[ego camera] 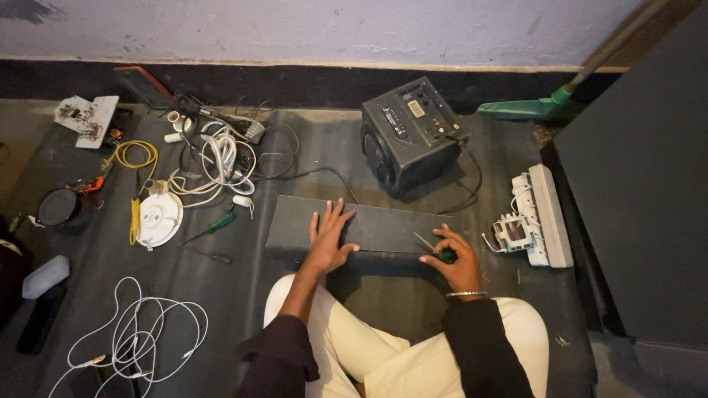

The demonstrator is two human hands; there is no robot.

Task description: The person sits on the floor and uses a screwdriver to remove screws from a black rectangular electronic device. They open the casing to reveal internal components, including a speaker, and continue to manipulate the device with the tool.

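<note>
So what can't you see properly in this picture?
- Head view: the tool in the right hand, mostly wrapped by its fingers.
- The panel under the left hand: covered by the palm.
- The white cable: cut off by the bottom edge.
- The speaker box controls: too small.

The flat panel in the middle of the floor is plain dark grey, nearly the same tone as the dark floor under it. On the panel's right end, the right hand closes round a tool with a dark green handle; a silver bangle rings that wrist. Behind the panel stands a black speaker box. Left of the panel lie a green-handled screwdriver, a white round fitting, a yellow cable and a tangle of white cords. Right of the panel sits a white power strip. Near the panel's front edge, the trousers are cream and the sleeves dark.
</note>
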